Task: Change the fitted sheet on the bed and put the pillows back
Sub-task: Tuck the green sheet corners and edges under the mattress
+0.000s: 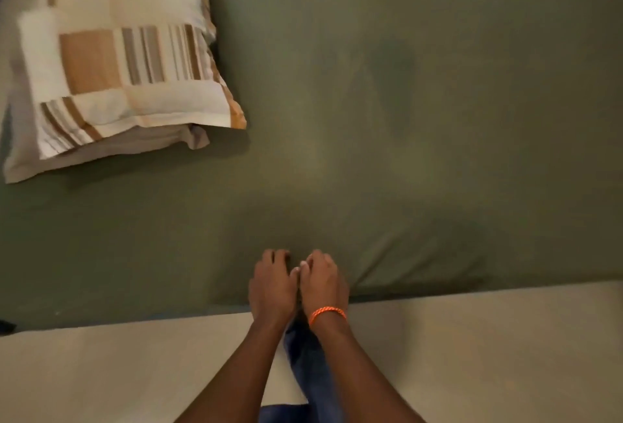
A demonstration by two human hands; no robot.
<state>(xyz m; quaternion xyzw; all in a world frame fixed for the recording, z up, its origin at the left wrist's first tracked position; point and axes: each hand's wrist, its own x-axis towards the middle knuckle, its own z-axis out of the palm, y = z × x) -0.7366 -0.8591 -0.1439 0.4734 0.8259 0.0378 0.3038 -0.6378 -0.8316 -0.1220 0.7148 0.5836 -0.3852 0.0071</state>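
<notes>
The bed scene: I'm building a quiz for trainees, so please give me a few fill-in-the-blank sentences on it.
1. The fitted sheet on the bed is ____ in colour.
2. The striped pillow lies toward the ____ of the view.
3. The orange bracelet is on the ____ wrist.
4. The left hand and right hand lie side by side near the sheet's ____ edge.

Missing words: green; upper left; right; near

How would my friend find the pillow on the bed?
Start at the big green sheet covering the bed. Look to its far left corner: the pillow lies there, the only thing patterned with cream, tan and striped patches.
</notes>
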